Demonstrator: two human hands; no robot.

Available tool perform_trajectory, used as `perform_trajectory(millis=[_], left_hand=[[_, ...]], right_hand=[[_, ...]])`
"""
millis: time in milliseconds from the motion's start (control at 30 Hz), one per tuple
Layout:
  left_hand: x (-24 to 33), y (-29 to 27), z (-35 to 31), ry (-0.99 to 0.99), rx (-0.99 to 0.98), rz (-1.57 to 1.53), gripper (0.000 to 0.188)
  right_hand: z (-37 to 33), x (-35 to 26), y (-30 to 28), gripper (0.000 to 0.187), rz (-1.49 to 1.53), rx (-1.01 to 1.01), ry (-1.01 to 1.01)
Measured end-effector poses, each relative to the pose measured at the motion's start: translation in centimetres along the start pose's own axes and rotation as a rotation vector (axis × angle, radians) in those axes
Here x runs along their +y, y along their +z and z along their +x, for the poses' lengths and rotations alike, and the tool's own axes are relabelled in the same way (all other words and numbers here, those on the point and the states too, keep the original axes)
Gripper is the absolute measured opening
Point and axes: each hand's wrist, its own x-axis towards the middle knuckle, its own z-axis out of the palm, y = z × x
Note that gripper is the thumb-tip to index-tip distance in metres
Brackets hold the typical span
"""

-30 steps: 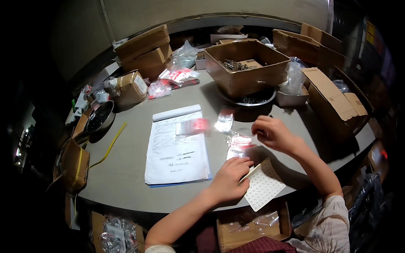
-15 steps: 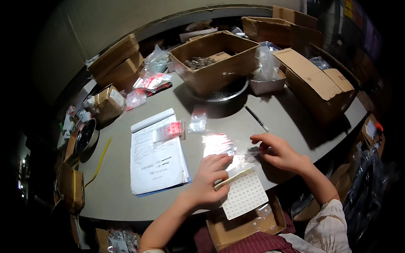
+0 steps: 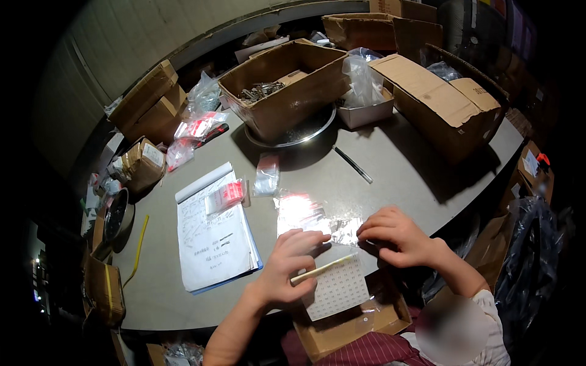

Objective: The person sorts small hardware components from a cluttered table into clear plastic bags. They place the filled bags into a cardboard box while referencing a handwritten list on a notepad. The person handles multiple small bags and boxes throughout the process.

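Observation:
My left hand [image 3: 292,266] is closed on a folded sheet of small white labels [image 3: 337,288], pinched between thumb and fingers. The sheet hangs past the table's near edge, and its printed face shows. My left fingertips reach to a small clear plastic bag [image 3: 345,232] lying on the table. At that bag's right edge is my right hand [image 3: 400,239], its fingers bent and closed on the edge. Just beyond my left fingers lies a glossy pile of clear bags with red print [image 3: 298,212], partly washed out by glare.
A notepad [image 3: 213,262] with a bag on it lies to the left. Farther off are a bag [image 3: 267,177], a pen [image 3: 353,165] and a carton of metal parts [image 3: 287,113] over a steel bowl [image 3: 293,143]. A shallow cardboard tray [image 3: 320,343] is below the table edge.
My right hand has brought the clear bag left and down, and it now lies flatter between my hands. The left hand keeps the label sheet. The whole view has shifted slightly.

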Motion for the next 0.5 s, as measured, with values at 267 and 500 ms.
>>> perform_trajectory(millis=[267,500], left_hand=[[-0.5,0.2,0.4,-0.124,-0.117,-0.1,0.019],[-0.3,0.2,0.5,-0.16,-0.118,-0.096,0.017]], right_hand=[[-0.3,-1.1,1.1,0.026,0.182,0.091,0.05],[-0.1,-1.6,2.3,0.021,0.04,0.035,0.131]])
